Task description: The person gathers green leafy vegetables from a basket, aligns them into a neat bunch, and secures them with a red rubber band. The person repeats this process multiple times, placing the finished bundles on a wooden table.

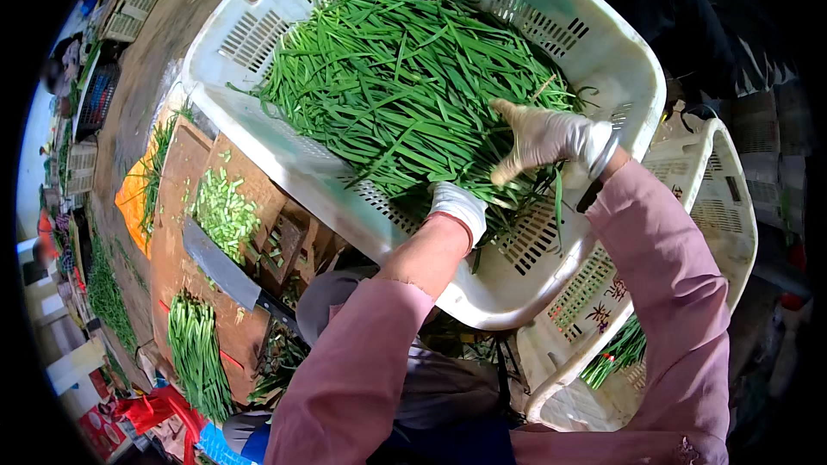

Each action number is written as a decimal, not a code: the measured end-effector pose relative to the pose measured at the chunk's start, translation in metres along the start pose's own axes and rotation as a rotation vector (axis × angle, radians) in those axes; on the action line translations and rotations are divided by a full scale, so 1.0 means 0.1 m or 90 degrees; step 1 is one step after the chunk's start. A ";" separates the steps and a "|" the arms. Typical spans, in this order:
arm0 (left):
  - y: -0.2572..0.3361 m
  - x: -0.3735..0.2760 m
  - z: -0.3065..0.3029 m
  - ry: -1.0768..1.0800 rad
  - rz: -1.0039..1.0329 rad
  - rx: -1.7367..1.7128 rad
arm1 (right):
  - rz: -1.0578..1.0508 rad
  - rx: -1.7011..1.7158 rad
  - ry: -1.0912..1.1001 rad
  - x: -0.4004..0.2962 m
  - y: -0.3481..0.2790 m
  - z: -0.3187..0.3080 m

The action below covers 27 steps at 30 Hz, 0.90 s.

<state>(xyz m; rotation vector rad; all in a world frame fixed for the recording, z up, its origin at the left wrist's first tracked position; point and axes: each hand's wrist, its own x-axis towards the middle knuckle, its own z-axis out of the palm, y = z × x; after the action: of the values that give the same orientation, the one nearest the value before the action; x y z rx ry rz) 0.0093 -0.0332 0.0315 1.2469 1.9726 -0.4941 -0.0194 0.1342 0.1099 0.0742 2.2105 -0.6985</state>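
Note:
A large white plastic crate (491, 300) is before me, filled with long, flat green garlic chives (413, 84). My left hand (460, 205), in a whitish glove, reaches into the chives at the near side of the crate. Leaves hide its fingers, so its grip does not show. To its upper right, my right hand (549, 137), also gloved, is at the chives with thumb and fingers spread apart. Between the two hands the pale stem ends lie close together.
A wooden board (177, 206) at left carries a cleaver (223, 268), chopped pale stem ends (226, 213) and a bundle of chives (197, 352). At right, a second white crate (581, 329) bears writing and holds more greens (614, 355). Someone's dark clothing (678, 19) shows at upper right.

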 end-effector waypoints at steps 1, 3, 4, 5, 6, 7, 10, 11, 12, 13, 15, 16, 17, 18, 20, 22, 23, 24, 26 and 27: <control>0.01 -0.04 -0.06 -0.013 -0.007 0.003 | -0.001 -0.048 -0.022 -0.03 0.01 0.15; 0.01 -0.04 -0.14 -0.081 -0.004 -0.015 | 0.076 -0.190 -0.016 -0.09 -0.04 0.31; -0.02 -0.03 -0.07 0.035 0.002 -0.011 | 0.091 -0.234 0.016 -0.08 -0.04 0.36; 0.00 0.00 -0.07 0.041 -0.020 -0.058 | 0.080 -0.283 0.069 -0.02 0.03 0.43; -0.01 -0.01 -0.11 0.039 -0.015 -0.056 | 0.094 -0.307 0.098 0.03 0.01 0.50; -0.02 -0.02 -0.15 0.037 -0.010 -0.054 | 0.108 -0.330 0.127 0.08 -0.01 0.55; -0.08 -0.02 -0.15 0.090 -0.037 -0.085 | 0.112 -0.343 0.118 0.26 0.01 0.51; -0.06 -0.03 -0.17 0.096 -0.061 -0.112 | 0.111 -0.330 0.102 0.29 0.07 0.46; -0.06 -0.05 -0.17 0.146 -0.062 -0.137 | 0.056 -0.331 0.159 0.32 0.14 0.42; -0.07 -0.06 -0.18 0.196 -0.062 -0.162 | 0.050 -0.312 0.161 0.34 0.21 0.37; -0.09 -0.08 -0.21 0.252 -0.046 -0.244 | 0.085 -0.285 0.179 0.36 0.29 0.33; -0.11 -0.09 -0.23 0.279 -0.038 -0.285 | 0.108 -0.297 0.158 0.38 0.28 0.30; -0.14 -0.07 -0.22 0.289 -0.014 -0.327 | 0.099 -0.274 0.155 0.44 0.35 0.27; -0.15 -0.09 -0.26 0.219 0.012 -0.326 | 0.089 -0.243 0.154 0.48 0.37 0.23; -0.11 -0.09 -0.22 0.111 0.058 -0.345 | 0.059 -0.212 0.152 0.52 0.44 0.16; -0.06 -0.04 -0.17 0.076 0.017 -0.345 | 0.078 -0.187 0.122 0.50 0.38 0.09; -0.06 0.00 -0.08 0.117 0.009 -0.352 | 0.057 -0.180 0.141 0.52 0.41 0.10; -0.05 0.04 -0.13 0.093 -0.018 -0.365 | 0.049 -0.152 0.149 0.49 0.42 0.08; -0.08 0.08 -0.17 0.115 -0.039 -0.367 | 0.042 -0.123 0.154 0.46 0.41 0.02; -0.09 0.07 -0.20 0.128 -0.056 -0.379 | 0.036 -0.107 0.156 0.47 0.41 0.00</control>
<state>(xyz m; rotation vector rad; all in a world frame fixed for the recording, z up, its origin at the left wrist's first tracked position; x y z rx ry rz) -0.0087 -0.0199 0.0385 0.8543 2.1274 0.1875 -0.0401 0.1613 0.0579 0.1423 2.4833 -0.4906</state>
